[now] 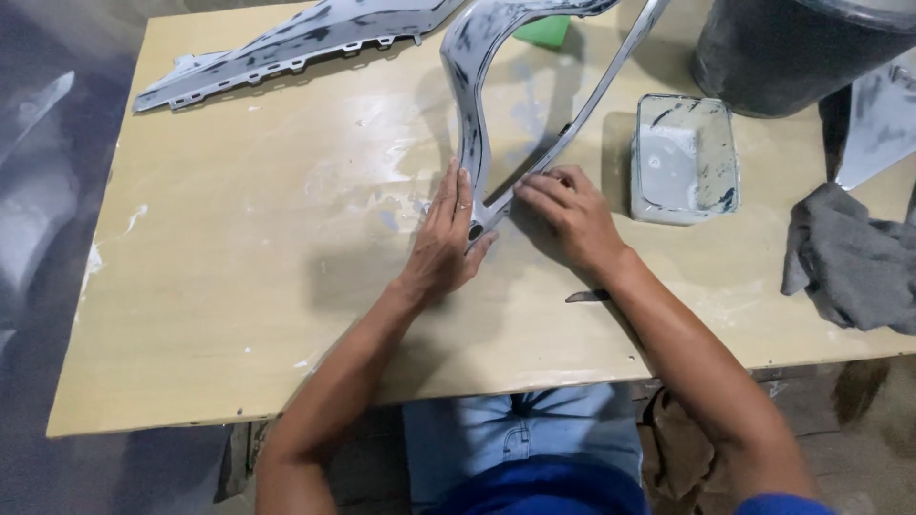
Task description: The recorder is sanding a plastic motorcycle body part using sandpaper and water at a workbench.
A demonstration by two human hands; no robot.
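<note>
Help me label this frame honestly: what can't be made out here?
- Head view: the forked grey panel runs off the top edge.
- The right hand hides whatever lies under its fingers.
- The dark bucket is cut by the top edge.
- The green block sits partly behind the panel.

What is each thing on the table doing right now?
Forked grey panel: lying on the table, held at its tip.
Left hand: flat against the panel.
Right hand: fingers pressing on the panel.
Long grey panel: lying untouched.
Square tub: open.
Grey cloth: crumpled.
</note>
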